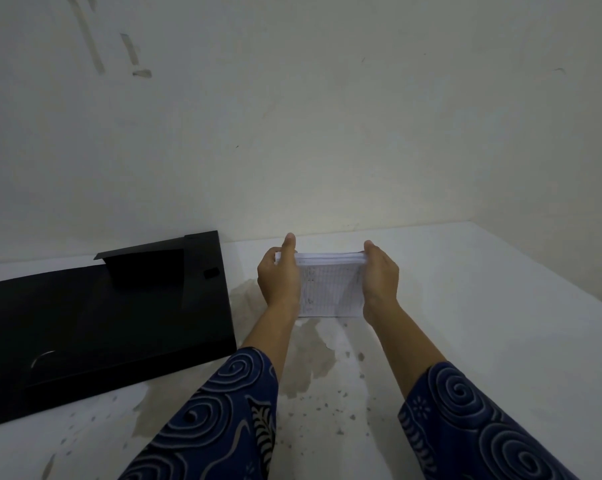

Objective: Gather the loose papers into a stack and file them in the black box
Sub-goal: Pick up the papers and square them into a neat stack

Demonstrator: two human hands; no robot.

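Observation:
A stack of lined white papers (330, 287) stands on its lower edge on the white surface, held upright between both hands. My left hand (279, 277) grips its left side, thumb over the top edge. My right hand (380, 275) grips the right side the same way. The black box (95, 323) lies flat to the left of the hands, with a flap raised near its far end. A gap of bare surface separates the box from the papers.
The white surface (483, 306) is worn, with brownish stains (310, 355) and chipped spots below the hands. A pale wall (327, 116) rises right behind the papers and box. The surface's right edge runs diagonally at far right.

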